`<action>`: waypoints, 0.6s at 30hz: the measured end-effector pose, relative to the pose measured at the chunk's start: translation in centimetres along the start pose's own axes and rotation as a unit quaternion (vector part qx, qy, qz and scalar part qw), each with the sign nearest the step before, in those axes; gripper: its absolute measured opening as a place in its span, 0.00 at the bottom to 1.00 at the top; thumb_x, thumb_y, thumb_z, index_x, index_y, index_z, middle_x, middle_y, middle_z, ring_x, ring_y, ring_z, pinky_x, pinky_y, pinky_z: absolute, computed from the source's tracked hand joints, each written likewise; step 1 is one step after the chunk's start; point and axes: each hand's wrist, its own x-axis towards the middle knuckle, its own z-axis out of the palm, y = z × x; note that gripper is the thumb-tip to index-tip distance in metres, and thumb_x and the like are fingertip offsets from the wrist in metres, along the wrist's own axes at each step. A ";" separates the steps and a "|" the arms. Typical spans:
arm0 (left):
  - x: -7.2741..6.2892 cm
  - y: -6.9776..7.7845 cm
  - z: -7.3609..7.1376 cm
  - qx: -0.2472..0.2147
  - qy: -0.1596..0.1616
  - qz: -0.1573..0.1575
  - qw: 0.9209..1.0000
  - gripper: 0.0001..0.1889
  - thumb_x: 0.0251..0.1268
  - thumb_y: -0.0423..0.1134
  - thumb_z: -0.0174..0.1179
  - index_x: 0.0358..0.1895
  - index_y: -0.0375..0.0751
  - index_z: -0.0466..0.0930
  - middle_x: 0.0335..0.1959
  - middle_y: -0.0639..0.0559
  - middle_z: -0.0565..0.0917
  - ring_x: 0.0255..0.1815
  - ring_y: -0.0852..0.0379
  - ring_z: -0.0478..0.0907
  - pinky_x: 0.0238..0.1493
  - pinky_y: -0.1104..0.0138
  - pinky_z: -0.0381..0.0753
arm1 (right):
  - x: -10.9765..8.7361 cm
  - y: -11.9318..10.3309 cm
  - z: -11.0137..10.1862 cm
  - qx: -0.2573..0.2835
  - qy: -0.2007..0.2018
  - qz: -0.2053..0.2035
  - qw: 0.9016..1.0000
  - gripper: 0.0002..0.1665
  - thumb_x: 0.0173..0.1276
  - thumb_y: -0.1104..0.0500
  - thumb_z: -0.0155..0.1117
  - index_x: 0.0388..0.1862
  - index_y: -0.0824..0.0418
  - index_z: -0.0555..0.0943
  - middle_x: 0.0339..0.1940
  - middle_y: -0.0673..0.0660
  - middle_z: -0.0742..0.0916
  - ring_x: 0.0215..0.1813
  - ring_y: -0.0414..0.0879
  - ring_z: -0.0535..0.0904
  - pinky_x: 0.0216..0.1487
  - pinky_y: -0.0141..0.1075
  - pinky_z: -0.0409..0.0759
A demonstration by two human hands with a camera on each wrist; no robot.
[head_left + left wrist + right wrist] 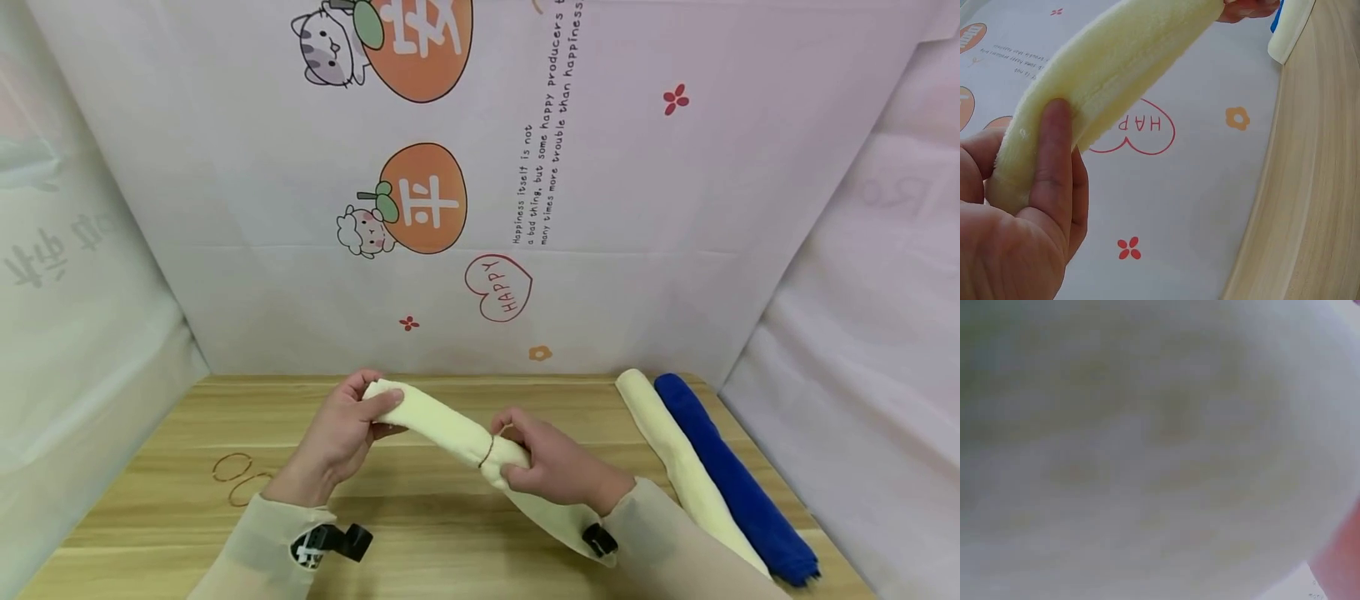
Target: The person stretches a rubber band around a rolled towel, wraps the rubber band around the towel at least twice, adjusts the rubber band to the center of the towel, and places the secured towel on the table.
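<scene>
A rolled cream towel (442, 421) is held slanting above the table between my two hands. My left hand (341, 425) grips its upper left end, the thumb lying along the near side, as the left wrist view shows of the towel (1116, 62) too. Around the roll's middle runs a thin brown rubber band (487, 451). My right hand (551, 458) pinches the towel beside this band, its fingers at the band. The roll's lower end passes below my right wrist. In the right wrist view, a blurred pale surface fills nearly everything.
Two more rolled towels, one cream (675, 458) and one blue (735, 475), lie side by side at the table's right. Two loose rubber bands (232, 457) lie on the wooden table (420, 533) at left. A printed white cloth (600, 308) hangs behind, with white cloth at both sides.
</scene>
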 end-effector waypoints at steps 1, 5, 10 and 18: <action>0.0 0.0 -0.1 0.000 0.002 0.000 1.000 0.09 0.69 0.26 0.61 0.42 0.34 0.69 0.47 0.40 0.72 0.44 0.47 0.80 0.45 0.56 0.84 | -0.2 0.0 -0.1 0.010 -0.011 0.018 1.000 0.28 0.61 0.68 0.62 0.59 0.54 0.67 0.35 0.49 0.84 0.30 0.39 0.78 0.31 0.33 0.78; 0.0 0.1 -0.8 -0.005 0.012 -0.002 1.000 0.08 0.70 0.26 0.60 0.42 0.35 0.69 0.48 0.41 0.71 0.45 0.48 0.79 0.48 0.55 0.83 | -0.9 0.0 -0.4 0.013 -0.044 0.075 0.996 0.43 0.60 0.63 0.67 0.72 0.45 0.63 0.47 0.50 0.84 0.43 0.43 0.81 0.40 0.38 0.81; 0.0 0.5 -2.0 -0.019 0.028 -0.003 0.999 0.08 0.70 0.27 0.60 0.42 0.37 0.69 0.48 0.43 0.72 0.45 0.50 0.80 0.50 0.56 0.83 | -1.8 0.6 -1.2 -0.031 -0.078 0.092 0.992 0.49 0.55 0.61 0.71 0.74 0.39 0.62 0.47 0.47 0.81 0.43 0.43 0.79 0.41 0.39 0.80; 0.0 1.4 -5.1 -0.016 0.036 -0.008 0.999 0.09 0.72 0.31 0.60 0.43 0.38 0.67 0.50 0.45 0.71 0.46 0.54 0.80 0.51 0.59 0.82 | -4.2 2.6 -3.5 0.039 -0.099 0.137 0.985 0.38 0.58 0.61 0.69 0.68 0.45 0.70 0.42 0.54 0.82 0.37 0.50 0.80 0.33 0.43 0.83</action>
